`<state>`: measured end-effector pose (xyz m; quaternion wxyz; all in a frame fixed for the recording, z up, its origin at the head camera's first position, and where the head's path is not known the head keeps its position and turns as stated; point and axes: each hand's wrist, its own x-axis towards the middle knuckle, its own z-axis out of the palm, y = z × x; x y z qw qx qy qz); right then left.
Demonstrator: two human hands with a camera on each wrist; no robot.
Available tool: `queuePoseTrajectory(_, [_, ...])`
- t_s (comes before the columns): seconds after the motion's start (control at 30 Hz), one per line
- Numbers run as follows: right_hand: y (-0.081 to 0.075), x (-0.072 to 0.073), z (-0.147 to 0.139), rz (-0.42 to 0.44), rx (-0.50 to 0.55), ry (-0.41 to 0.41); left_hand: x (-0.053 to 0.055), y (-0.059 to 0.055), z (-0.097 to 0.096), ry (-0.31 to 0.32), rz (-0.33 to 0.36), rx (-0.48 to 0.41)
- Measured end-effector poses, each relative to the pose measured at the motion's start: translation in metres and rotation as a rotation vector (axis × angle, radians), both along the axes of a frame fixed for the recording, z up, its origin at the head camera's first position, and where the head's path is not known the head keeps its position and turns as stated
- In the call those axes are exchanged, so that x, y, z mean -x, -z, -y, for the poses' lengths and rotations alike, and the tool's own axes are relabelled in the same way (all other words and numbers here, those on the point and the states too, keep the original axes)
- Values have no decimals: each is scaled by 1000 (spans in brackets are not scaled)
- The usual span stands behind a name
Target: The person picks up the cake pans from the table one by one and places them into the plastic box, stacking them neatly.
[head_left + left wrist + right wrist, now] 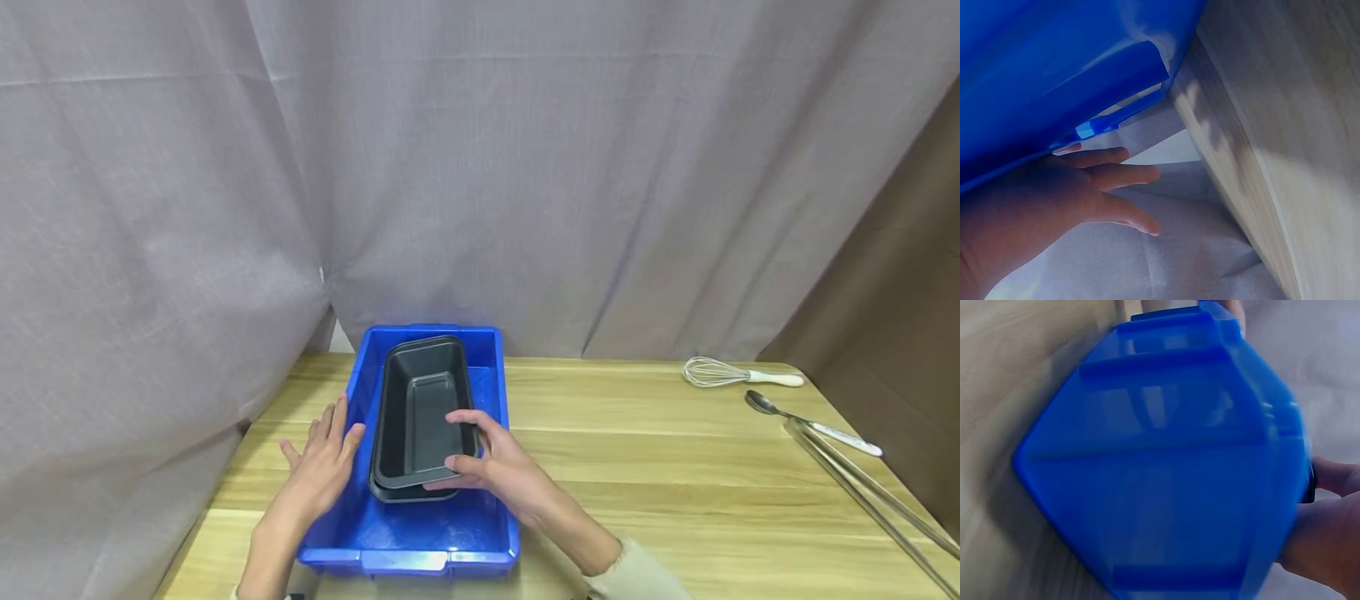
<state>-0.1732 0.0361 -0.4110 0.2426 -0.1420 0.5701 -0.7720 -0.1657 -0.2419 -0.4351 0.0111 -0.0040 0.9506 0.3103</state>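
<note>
Two dark loaf pans, one nested in the other, lie in a blue plastic bin (420,529); the upper loaf pan (431,417) hides most of the lower loaf pan (412,495). My right hand (498,462) reaches over the bin's right side and grips the upper pan at its near right edge, thumb and forefinger over the rim. In the right wrist view the bin's wall (1166,450) covers most of that grip. My left hand (322,467) rests at the bin's left rim with fingers spread; the left wrist view shows these fingers (1125,178) extended beside the bin's outer wall.
A whisk (738,375) with a white handle lies at the back right of the wooden table (615,433). Near it are a spoon (813,423) with a pale handle and long metal tongs (862,492) along the right edge. A grey curtain (525,183) hangs behind.
</note>
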Motion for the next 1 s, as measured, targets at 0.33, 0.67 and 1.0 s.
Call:
queuePoseTrajectory(0.33, [10,1,19,-106,-144,65,0,0,0,7,10,8])
queuePoseTrajectory(0.67, [7,-5,27,-354,-595,92,0,-2,1,12,5,9])
queuePoseTrajectory(1.0, [-2,-11,31,-377,-694,87,0,-1,1,16,4,2])
